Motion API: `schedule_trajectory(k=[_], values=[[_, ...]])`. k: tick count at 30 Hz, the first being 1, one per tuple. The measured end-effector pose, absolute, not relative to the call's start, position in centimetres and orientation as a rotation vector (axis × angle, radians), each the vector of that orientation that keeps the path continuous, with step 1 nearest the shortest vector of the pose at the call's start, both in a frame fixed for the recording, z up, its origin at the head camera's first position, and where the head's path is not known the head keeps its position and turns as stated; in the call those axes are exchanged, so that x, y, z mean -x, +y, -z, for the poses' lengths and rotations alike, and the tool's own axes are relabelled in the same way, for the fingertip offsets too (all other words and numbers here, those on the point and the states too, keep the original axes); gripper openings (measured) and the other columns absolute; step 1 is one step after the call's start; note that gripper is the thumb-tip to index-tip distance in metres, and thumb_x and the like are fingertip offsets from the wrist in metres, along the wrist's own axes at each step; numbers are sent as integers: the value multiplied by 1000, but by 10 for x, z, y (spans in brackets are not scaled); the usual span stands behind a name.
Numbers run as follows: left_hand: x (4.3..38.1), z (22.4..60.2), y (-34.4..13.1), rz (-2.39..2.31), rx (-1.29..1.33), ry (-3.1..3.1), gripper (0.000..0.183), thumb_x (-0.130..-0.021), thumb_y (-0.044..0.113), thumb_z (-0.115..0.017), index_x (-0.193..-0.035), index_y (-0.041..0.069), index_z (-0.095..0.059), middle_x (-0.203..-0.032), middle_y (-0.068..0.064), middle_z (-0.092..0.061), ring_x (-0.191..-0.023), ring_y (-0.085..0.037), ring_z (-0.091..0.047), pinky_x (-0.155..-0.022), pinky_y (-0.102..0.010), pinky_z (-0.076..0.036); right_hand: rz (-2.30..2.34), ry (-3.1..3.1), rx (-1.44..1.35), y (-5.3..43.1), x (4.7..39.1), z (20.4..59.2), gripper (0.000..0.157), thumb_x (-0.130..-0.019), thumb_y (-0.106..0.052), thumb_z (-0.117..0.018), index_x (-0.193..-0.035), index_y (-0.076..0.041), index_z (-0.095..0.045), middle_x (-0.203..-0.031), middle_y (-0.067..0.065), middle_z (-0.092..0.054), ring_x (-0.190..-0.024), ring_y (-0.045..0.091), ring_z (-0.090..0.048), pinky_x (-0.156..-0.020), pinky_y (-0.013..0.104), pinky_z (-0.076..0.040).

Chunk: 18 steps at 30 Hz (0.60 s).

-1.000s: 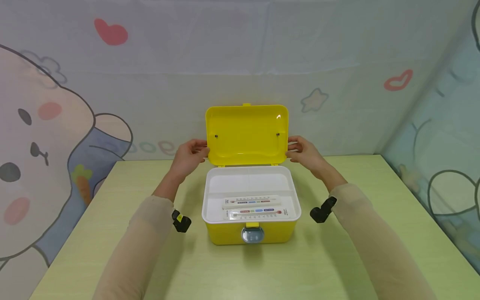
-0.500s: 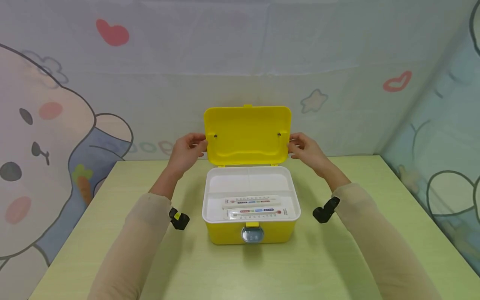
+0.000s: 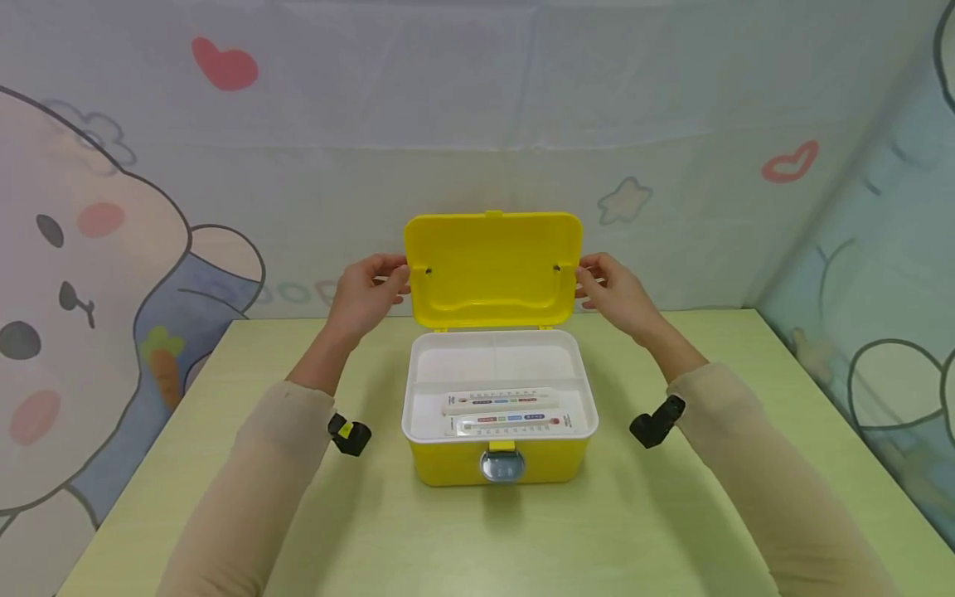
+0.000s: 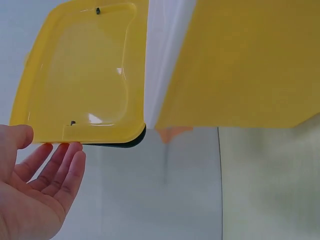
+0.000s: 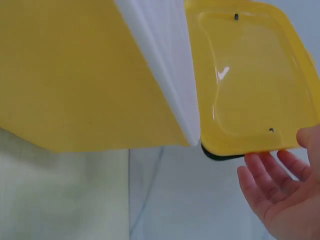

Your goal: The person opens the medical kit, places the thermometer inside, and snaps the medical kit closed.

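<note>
A yellow storage box (image 3: 448, 469) stands on the table, its hinged lid (image 3: 494, 267) raised at the back. My left hand (image 3: 363, 297) holds the lid's left edge, thumb on the rim and fingers along the side, as the left wrist view shows. On the opposite edge, my right hand (image 3: 618, 300) holds the lid the same way, with its thumb (image 5: 303, 137) at the rim. Inside the box sits a white tray (image 3: 455, 355). Two flat white thermometers, a rear one (image 3: 501, 401) and a front one (image 3: 515, 424), lie side by side in its front part.
A grey, see-through latch (image 3: 503, 466) is on the box front. The pale green table (image 3: 492, 547) reaches back to a cloth backdrop (image 3: 477, 108) printed with cartoons, close behind the lid. Small black wrist cameras (image 3: 349, 434) hang from both sleeves.
Both hands have slid up along the lid's sides and slightly apart. The lid has tipped a little forward and looks wider at its top. Box and thermometers stay in place.
</note>
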<state>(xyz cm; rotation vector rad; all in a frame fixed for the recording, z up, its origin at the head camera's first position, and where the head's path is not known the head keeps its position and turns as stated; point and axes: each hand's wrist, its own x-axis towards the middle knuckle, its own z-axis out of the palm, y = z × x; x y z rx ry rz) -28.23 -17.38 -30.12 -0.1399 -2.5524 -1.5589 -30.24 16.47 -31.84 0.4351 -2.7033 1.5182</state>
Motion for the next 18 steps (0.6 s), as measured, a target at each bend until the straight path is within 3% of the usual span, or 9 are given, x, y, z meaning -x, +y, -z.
schedule_trajectory(k=[9,18], values=[[271,291,-170,1490,130,-2587,42,-95,34,-50,-130,12,-52,-115,-7,-58,-95,-21,-62,-84,-34,-53,-1429,-2749,-389,157,285,298,47,-99,-34,-39,-135,-4,-36,-125,15,-46,-109,29,-55,-90,41,-50],[253,281,-171,1468,157,-2589,51,-92,44,-50,-127,8,-53,-116,-9,-58,-96,-22,-63,-83,-34,-54,-1473,-2795,-358,160,266,281,62,-96,-50,-34,-138,-5,-34,-136,14,-42,-116,30,-52,-93,42,-48]])
